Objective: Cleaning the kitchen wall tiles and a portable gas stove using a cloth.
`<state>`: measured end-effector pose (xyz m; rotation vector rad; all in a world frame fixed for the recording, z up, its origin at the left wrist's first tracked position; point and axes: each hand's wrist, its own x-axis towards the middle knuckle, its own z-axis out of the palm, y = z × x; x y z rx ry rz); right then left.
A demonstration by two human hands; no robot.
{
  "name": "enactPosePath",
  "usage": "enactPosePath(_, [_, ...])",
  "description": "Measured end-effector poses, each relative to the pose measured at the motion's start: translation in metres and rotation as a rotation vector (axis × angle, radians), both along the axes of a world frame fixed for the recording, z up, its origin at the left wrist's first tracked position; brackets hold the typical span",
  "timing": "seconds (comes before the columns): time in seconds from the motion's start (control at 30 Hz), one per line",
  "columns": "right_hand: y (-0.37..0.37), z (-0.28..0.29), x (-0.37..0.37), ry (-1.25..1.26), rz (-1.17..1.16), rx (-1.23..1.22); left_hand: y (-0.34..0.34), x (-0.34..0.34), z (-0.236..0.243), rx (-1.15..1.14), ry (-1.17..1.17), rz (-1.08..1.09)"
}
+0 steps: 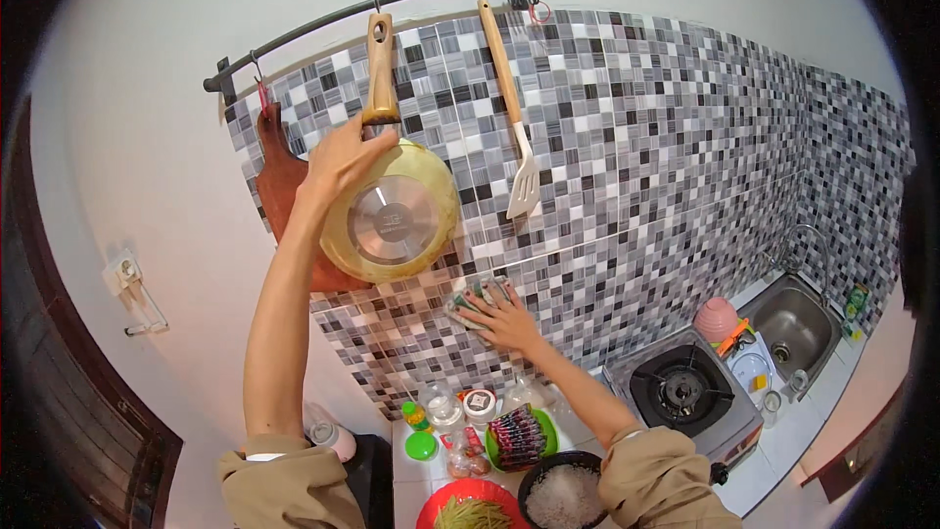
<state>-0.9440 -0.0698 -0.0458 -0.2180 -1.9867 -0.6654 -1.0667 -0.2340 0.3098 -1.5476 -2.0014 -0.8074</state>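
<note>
- While hanging by its wooden handle from the black rail (323,18) high on the tiled wall (636,167), pan (397,220) shown bottom-out, yellow rim round a shiny metal disc.
- Left hand (343,162) raised to the pan, fingers curled over its upper left edge just below the handle, gripping it.
- Right hand (504,316) pressed flat, fingers spread, holding a green and grey sponge (468,300) against the tiles just below and right of the pan.
- Behind the pan, to its left, a dark red cutting board (279,181) on the same rail.
- Right of the pan, a wooden-handled slotted spatula (521,176) hanging too.
- Near, below the hands, jars and bottles (446,409), a green plate of dark packets (519,434), a black bowl of white grains (565,495) and a red bowl of green strips (470,511).
- Farther right, a gas stove (681,390), then a pink bowl (716,318) and a steel sink (795,323).
- Far left, a wall socket (125,269).
</note>
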Motion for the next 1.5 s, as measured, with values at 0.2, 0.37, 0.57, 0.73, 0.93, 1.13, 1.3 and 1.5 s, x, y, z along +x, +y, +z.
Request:
enactPosePath(0.2, [0.023, 0.028, 0.017, 0.525, -0.292, -0.478, 0.020, 0.000, -0.014, 0.106, -0.050, -0.066])
enactPosePath(0.37, [-0.002, 0.001, -0.016, 0.189, -0.151, -0.318, 0.030, 0.005, -0.023, 0.173, -0.029, -0.072])
enactPosePath(0.57, [-0.013, -0.053, -0.017, -0.778, 0.029, 0.085, 0.041, 0.000, -0.031, 0.341, 0.248, -0.036])
enactPosePath(0.73, [0.008, -0.014, -0.013, -0.351, 0.105, 0.085, 0.046, -0.013, -0.039, 0.369, 0.281, 0.012])
enactPosePath(0.93, [0.008, -0.009, -0.026, -0.079, -0.033, -0.083, 0.048, -0.020, -0.052, 0.491, 0.327, -0.013])
enactPosePath(1.13, [0.002, -0.080, -0.010, -0.767, 0.109, 0.190, 0.029, -0.011, -0.065, 0.591, 0.355, -0.010])
enactPosePath(1.3, [0.025, -0.060, 0.015, -0.653, 0.073, 0.098, -0.032, -0.009, -0.078, 0.593, 0.439, -0.081])
enactPosePath(1.5, [0.012, -0.002, -0.001, 0.161, -0.163, -0.437, -0.082, -0.038, -0.100, 0.570, 0.405, 0.095])
